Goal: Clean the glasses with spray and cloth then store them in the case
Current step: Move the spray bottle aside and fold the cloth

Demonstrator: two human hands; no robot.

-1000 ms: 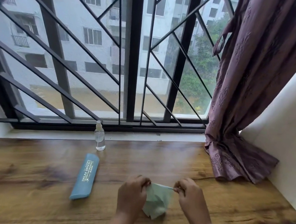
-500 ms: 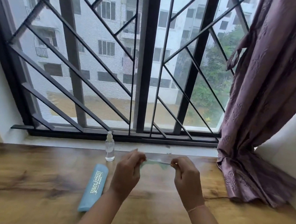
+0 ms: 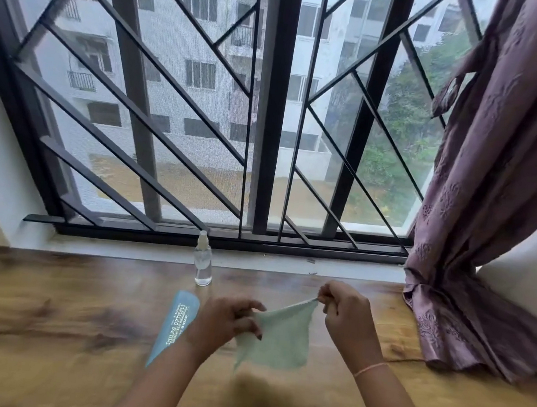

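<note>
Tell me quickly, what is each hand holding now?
Left hand: pinches the cloth.
Right hand: pinches the cloth's upper corner.

A spray bottle (image 3: pixel 203 259) stands at the table's (image 3: pixel 33 311) far edge, just before the window sill (image 3: pixel 287 263). The glasses case (image 3: pixel 174 326) lies just nearer, slightly left. Right of the case, the left hand (image 3: pixel 224 323) and right hand (image 3: pixel 346 314) hold a cloth (image 3: pixel 276 336) between them above the table. The curtain (image 3: pixel 493 194) hangs far right, its end on the table.

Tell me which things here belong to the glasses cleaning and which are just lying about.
Job: green cloth, held by left hand and right hand; spray bottle; blue case.
Just there: purple curtain; window grille.
</note>
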